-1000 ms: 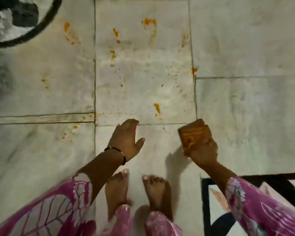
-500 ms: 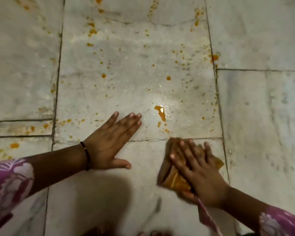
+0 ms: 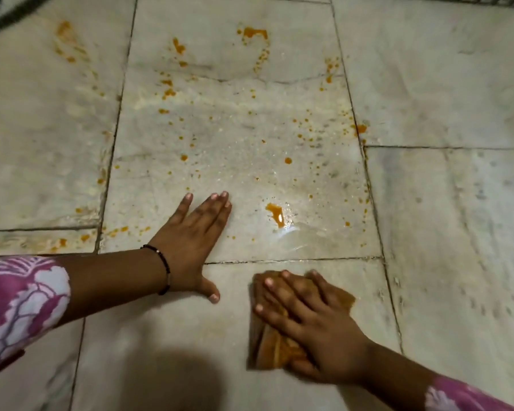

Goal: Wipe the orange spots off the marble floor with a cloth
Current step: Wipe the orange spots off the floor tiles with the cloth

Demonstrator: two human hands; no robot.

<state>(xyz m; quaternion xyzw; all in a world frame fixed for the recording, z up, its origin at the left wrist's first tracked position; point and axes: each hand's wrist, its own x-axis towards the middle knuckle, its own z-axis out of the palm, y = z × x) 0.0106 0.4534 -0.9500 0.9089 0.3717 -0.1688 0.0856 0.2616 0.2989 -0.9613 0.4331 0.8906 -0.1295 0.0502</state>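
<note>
Little had moved, I noted: right hand (image 3: 318, 324), fingers (image 3: 275, 287) spread flat, still pressed the cloth (image 3: 272, 348) to the marble floor (image 3: 442, 232) just short of the largest orange spot (image 3: 276, 214); left hand (image 3: 190, 241) stayed splayed, empty; wiping barely begun.
</note>
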